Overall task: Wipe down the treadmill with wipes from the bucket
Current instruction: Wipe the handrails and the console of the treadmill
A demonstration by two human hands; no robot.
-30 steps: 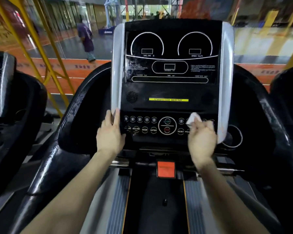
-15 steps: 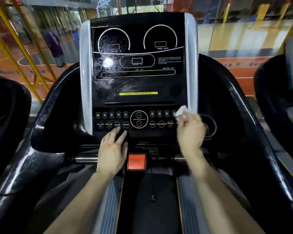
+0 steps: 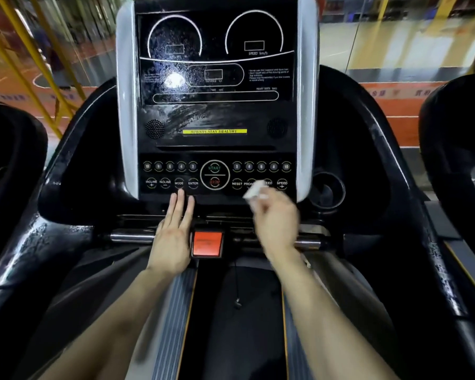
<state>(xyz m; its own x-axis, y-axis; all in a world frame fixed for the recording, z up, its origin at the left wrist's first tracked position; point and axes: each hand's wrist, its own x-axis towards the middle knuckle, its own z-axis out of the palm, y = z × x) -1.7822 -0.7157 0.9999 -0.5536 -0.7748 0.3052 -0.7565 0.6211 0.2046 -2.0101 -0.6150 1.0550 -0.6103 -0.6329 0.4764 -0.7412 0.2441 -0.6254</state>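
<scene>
Treadmill console (image 3: 214,116) streaked wet, right hand (image 3: 276,223) pinching white wipe (image 3: 254,192) by buttons (image 3: 181,167), left hand (image 3: 172,237) flat, orange floor (image 3: 395,127) beyond.

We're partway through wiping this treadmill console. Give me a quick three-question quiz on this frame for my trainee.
1. Which hand holds the wipe? A) left B) right C) neither
2. True or false: the left hand has straight fingers pointing up toward the MODE button.
3. Fill in: the wipe overlaps the ___ row of the button panel.
Key: 1 B, the right hand; 2 true; 3 lower.
</scene>
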